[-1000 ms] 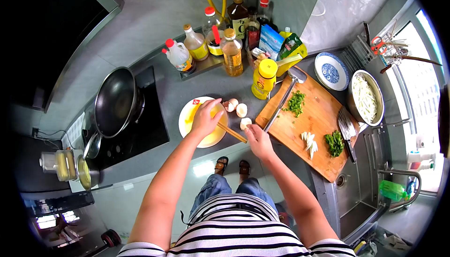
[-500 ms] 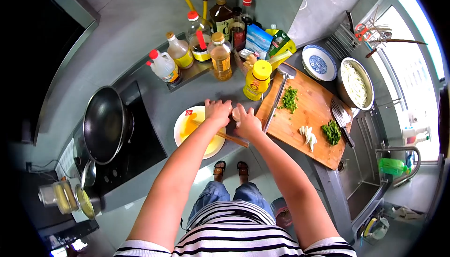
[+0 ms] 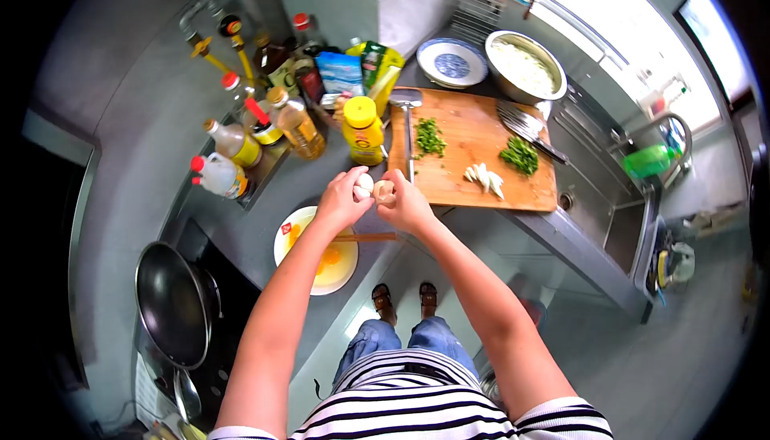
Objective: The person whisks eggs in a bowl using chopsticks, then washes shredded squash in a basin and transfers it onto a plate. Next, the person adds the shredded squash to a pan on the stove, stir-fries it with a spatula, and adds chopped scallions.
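Observation:
My left hand is closed around white eggshells, their rounded sides showing at the fingertips. Close beside it, my right hand grips a brownish eggshell. Both hands are over the counter's front part, just left of the cutting board and up and to the right of a white bowl. Orange egg yolks lie in that bowl, partly behind my left forearm. A pair of wooden chopsticks rests across it and sticks out to the right.
On the wooden cutting board lie chopped greens, white slices, a knife and a long-handled spatula. A yellow-capped container stands behind my hands. A wok is at left, a sink at right.
My head view has swung to the right. Both hands have moved away from the bowl toward the cutting board, and the shells in them show more clearly.

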Available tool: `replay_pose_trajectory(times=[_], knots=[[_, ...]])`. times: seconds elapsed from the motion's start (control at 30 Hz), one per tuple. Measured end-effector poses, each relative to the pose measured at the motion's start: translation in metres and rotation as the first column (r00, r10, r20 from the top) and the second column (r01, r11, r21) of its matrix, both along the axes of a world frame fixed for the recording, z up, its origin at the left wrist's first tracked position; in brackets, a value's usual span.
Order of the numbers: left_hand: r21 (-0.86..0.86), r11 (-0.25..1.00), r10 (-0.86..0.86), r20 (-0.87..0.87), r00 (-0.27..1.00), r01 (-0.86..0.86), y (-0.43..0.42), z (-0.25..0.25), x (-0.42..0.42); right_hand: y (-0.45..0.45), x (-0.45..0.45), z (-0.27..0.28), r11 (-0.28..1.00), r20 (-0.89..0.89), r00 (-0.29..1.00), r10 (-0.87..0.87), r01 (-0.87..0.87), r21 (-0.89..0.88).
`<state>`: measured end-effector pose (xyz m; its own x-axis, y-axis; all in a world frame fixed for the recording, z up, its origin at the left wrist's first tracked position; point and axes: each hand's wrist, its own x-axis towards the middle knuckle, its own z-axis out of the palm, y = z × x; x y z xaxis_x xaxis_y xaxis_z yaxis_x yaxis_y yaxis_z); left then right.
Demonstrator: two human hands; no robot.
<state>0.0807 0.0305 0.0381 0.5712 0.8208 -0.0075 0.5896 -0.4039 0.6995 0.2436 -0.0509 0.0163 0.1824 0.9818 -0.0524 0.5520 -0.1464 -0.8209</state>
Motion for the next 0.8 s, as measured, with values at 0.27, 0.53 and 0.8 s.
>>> replay_pose_trajectory(times=[0.27, 0.53, 0.8], knots=[[-0.122, 0.925, -0.348, 0.115, 0.931, 0.361, -0.106, 0.022, 0.107, -0.174, 0.091, 0.022, 0.943, -0.164, 0.928, -0.334, 0.327, -0.065], [-0.253, 0.642, -0.742, 0.034, 0.67, 0.724, -0.316, -0.015, 0.277, -0.437, 0.175, 0.013, 0.645, -0.052, 0.644, -0.764, 0.757, -0.102], [-0.334, 0.417, -0.895, 0.014, 0.447, 0.845, -0.512, -0.099, 0.389, -0.63, 0.242, -0.032, 0.453, 0.117, 0.493, -0.862, 0.853, -0.257]])
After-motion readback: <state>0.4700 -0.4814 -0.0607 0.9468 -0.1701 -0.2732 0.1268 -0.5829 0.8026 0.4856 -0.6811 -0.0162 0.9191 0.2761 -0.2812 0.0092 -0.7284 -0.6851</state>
